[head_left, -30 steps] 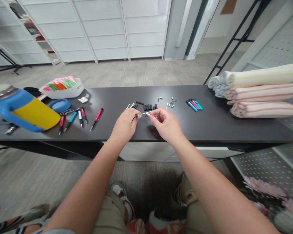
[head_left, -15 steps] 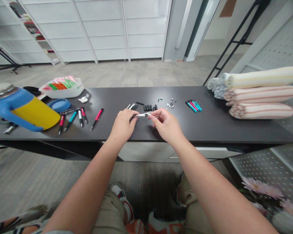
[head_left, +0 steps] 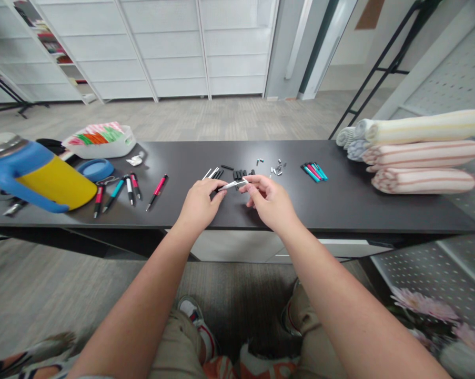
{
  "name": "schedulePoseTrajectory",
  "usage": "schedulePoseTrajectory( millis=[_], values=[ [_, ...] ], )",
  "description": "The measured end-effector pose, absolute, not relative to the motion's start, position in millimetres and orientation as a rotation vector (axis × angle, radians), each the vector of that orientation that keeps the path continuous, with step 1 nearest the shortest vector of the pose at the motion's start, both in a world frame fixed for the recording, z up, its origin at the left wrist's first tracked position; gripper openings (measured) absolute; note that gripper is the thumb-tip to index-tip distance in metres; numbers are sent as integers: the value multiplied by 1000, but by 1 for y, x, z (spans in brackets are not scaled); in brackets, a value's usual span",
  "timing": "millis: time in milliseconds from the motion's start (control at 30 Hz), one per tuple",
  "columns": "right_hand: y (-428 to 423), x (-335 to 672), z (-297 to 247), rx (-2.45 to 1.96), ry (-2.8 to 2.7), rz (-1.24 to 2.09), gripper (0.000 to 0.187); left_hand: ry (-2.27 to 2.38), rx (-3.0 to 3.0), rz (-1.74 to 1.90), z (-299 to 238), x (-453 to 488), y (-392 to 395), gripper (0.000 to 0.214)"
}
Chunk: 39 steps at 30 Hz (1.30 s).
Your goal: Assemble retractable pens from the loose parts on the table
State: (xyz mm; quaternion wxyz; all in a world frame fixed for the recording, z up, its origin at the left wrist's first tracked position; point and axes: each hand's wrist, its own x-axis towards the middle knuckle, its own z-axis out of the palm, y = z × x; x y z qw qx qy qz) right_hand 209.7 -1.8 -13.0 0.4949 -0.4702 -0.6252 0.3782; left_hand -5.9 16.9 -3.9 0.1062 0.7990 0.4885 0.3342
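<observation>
Over the near edge of the black table [head_left: 340, 205], my left hand [head_left: 200, 202] and my right hand [head_left: 271, 202] pinch the two ends of one white pen [head_left: 231, 185], held level just above the tabletop. Its left end shows a dark grip section. Right behind the hands lie several black pen parts [head_left: 241, 172] and thin white and black tubes [head_left: 213, 172]. Small metal springs and tips [head_left: 277, 167] are scattered a little further right.
Several finished pens [head_left: 129, 190] in pink, teal and white lie at the left, beside a blue lid [head_left: 95, 169] and a yellow and blue jug [head_left: 40, 176]. Teal and pink barrels [head_left: 314, 171] lie right of centre. Rolled towels [head_left: 422, 152] fill the right end. A white tray [head_left: 101, 141] sits back left.
Both hands stayed in place while the white pen turned slightly between the fingers; its right end now tilts up a little. The view shifted very slightly.
</observation>
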Motion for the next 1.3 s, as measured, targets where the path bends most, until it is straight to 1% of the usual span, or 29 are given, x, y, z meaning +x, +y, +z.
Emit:
schedulePoseTrajectory(
  millis=[167, 367, 500, 933, 1100, 1300],
  values=[
    [-7, 208, -8, -1175, -1544, 884, 22, 1453, 2338, 1017, -4, -7, 18, 21],
    [-8, 208, -11, -1239, -1629, 761, 17, 1459, 2335, 1036, -5, -7, 19, 21],
    [-8, 207, -11, -1280, -1681, 666, 15, 1477, 2322, 1050, -7, -8, 19, 22],
    [-11, 204, -8, -1305, -1705, 586, 12, 1617, 2401, 1009, -7, -7, 16, 23],
    [-10, 204, -9, -1284, -1699, 643, 11, 1588, 2478, 1009, -9, -7, 14, 24],
    [-11, 202, -9, -1263, -1651, 730, 10, 1445, 2567, 969, -12, -5, 16, 23]
  ],
)
